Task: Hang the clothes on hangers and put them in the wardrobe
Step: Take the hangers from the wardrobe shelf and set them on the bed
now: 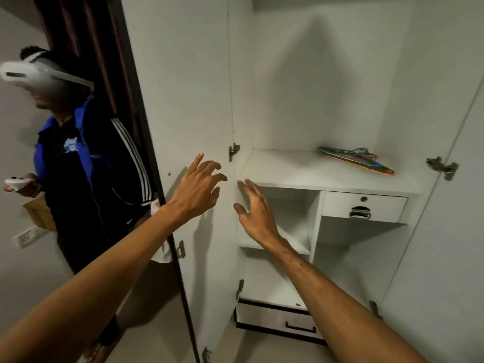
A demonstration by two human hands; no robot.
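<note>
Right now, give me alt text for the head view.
The left hand and right hand hover, empty, before an open white wardrobe. Coloured hangers lie on its shelf; a person wearing a headset stands at left.

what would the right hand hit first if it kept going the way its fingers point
Most likely the front left corner of the shelf, where it meets the wardrobe's left wall. The right hand looks close to it, though depth is unclear. The hangers lie well off that line.
</note>
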